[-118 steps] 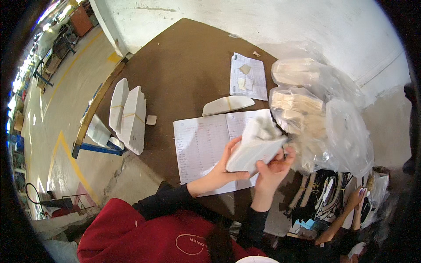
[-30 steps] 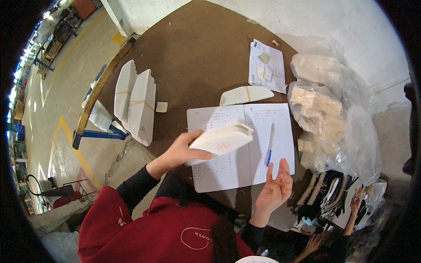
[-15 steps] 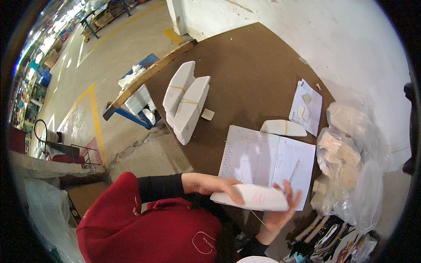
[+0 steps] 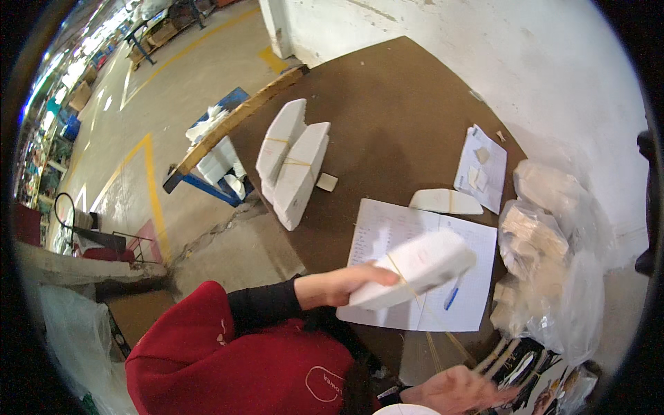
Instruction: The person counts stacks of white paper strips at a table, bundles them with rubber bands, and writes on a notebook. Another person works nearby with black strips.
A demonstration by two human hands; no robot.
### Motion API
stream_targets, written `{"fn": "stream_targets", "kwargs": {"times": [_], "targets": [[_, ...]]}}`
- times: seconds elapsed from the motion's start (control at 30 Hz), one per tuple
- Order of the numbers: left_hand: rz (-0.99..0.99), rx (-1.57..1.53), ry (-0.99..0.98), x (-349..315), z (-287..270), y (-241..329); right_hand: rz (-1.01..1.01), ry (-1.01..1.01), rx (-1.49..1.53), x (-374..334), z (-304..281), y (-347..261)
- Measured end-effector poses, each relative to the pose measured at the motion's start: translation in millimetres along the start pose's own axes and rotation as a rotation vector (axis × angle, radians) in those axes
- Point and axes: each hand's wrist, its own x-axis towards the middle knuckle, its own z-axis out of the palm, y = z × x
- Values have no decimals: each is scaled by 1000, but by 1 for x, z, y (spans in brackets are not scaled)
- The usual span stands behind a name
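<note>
Head view: the white stack is held over the open notebook, its long axis slanting from near left to far right. The left hand is closed around its near-left end, forearm coming in from the left. Stretched rubber band strands run from the stack toward the right hand, low at the near right, fingers pointing right; blur hides its grip.

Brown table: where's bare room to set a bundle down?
Widest patch: the brown table between the two banded stacks and the paper sheet. Smaller: between the small square piece and the open notebook. Crowded: the right edge, with plastic bags, and over the notebook, where the left hand holds a white bundle.
</note>
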Motion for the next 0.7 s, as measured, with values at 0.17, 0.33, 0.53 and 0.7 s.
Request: {"fn": "stream_targets", "kwargs": {"times": [0.17,0.33,0.53,0.7], "targets": [[-96,-172,-299,6,-20,-13,391,442,-989,-9,-55,-9],[-347,185,-369,-4,-1,-2,703,244,-1400,-4,-51,6],[-374,708,-366,7,0,-10,1309,-761,-1847,77,0,7],[142,1334,-202,20,-1,-40,1155,-1488,-1683,35,-16,55]]}}
